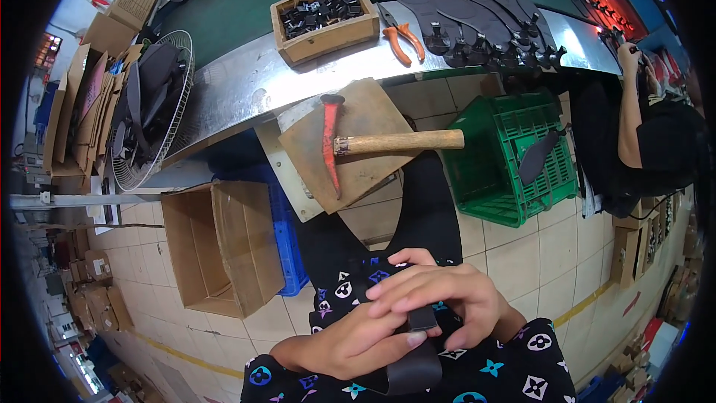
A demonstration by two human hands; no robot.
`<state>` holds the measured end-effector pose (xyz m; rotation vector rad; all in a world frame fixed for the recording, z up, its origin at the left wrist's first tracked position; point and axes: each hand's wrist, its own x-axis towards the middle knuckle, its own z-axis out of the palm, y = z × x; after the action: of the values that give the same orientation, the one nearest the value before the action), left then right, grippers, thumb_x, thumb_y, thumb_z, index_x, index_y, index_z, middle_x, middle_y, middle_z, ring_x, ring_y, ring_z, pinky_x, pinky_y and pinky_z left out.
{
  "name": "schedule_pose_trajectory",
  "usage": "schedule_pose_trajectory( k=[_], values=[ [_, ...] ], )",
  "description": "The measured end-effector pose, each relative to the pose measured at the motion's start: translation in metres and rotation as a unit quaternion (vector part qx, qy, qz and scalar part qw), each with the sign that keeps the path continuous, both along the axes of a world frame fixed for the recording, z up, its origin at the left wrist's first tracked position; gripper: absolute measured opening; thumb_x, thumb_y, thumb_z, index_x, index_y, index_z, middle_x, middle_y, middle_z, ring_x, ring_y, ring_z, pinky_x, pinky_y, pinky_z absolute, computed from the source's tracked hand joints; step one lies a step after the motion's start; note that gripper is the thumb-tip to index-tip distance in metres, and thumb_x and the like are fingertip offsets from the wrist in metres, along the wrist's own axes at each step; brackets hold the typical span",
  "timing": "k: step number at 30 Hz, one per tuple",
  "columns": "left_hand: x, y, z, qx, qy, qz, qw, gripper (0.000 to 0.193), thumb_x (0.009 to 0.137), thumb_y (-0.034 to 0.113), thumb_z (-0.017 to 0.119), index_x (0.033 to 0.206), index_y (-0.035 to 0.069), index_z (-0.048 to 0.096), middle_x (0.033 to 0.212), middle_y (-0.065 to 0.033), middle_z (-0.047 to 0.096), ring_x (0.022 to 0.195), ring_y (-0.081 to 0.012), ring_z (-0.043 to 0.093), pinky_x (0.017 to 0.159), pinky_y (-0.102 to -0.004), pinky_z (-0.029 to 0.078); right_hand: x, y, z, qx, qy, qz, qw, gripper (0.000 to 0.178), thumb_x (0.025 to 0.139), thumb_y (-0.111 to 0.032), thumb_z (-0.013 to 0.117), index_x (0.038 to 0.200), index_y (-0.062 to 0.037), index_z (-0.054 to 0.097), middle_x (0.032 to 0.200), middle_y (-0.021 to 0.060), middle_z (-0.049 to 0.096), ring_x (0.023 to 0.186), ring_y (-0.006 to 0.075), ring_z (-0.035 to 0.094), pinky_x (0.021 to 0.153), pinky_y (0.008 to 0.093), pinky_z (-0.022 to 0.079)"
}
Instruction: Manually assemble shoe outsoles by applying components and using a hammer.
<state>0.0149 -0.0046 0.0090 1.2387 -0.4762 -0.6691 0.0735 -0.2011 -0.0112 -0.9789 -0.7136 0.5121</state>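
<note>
Close to my body, my left hand [356, 345] grips a dark grey shoe sole [415, 370], its thumb pressing by a small black block [423, 319] at one end. My right hand [446, 295] curls over the same piece, fingers lying across the back of my left hand. Most of the sole is hidden between the hands. Beyond my knees, a hammer [399, 140] with a red head and wooden handle lies on a brown square board [373, 108].
A wooden box [328, 46] of black heel blocks stands on the metal-edged bench [246, 82]. Beside it lie orange-handled pliers [403, 39] and several dark soles [477, 11]. A green crate [514, 164] is at right, a cardboard box [224, 246] at left. A co-worker [641, 127] sits far right.
</note>
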Motion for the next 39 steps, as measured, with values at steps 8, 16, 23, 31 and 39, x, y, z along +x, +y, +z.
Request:
schedule_pose_trajectory(
  k=[8,16,23,31,39],
  values=[
    [0.002,-0.008,0.013,0.072,-0.031,0.043,0.996,0.031,0.103,0.016,0.047,0.124,-0.006,0.054,0.121,-0.0222,0.057,0.116,-0.0339,0.055,0.098,-0.0372,0.043,0.001,0.000,0.014,-0.088,-0.125,-0.053,0.987,0.018,0.083,-0.005,0.062,0.098,-0.0004,0.072,0.099,0.0162,0.075,0.106,0.0349,0.070,0.112,0.0546,0.025],
    [-0.001,-0.005,0.000,0.049,0.223,0.091,0.969,0.026,0.103,0.016,0.046,0.115,-0.005,0.057,0.103,-0.0166,0.060,0.105,-0.0274,0.056,0.092,-0.0322,0.043,0.005,-0.008,-0.007,-0.084,0.315,0.097,0.940,0.063,0.088,-0.030,0.074,0.137,0.0027,0.051,0.137,0.0211,0.058,0.124,0.0312,0.059,0.115,0.0462,0.031],
    [0.051,-0.033,0.014,0.431,-0.496,0.381,0.650,0.059,0.089,0.027,0.071,0.136,0.000,0.047,0.146,-0.0210,0.042,0.131,-0.0409,0.035,0.109,-0.0504,0.027,-0.024,-0.054,-0.027,-0.191,0.234,-0.017,0.953,0.065,0.091,-0.017,0.072,0.142,0.0008,0.036,0.125,0.0117,0.060,0.120,0.0213,0.058,0.101,0.0331,0.046],
    [0.094,-0.051,0.013,0.389,-0.471,0.300,0.733,0.076,0.090,0.037,0.069,0.146,0.001,0.034,0.156,-0.0215,0.028,0.144,-0.0437,0.022,0.117,-0.0517,0.018,0.115,-0.238,-0.168,-0.081,0.169,-0.546,0.816,0.033,0.099,-0.019,0.060,0.122,0.0028,0.053,0.103,0.0113,0.066,0.091,0.0165,0.063,0.082,0.0289,0.050],
    [0.095,-0.027,-0.006,0.486,-0.371,0.317,0.725,0.063,0.089,0.027,0.070,0.139,0.000,0.044,0.155,-0.0219,0.028,0.144,-0.0427,0.022,0.117,-0.0503,0.019,0.268,-0.223,-0.132,-0.387,-0.235,-0.705,0.546,0.023,0.098,-0.017,0.055,0.107,0.0020,0.066,0.100,0.0210,0.069,0.090,0.0400,0.065,0.079,0.0421,0.051]
  ],
)
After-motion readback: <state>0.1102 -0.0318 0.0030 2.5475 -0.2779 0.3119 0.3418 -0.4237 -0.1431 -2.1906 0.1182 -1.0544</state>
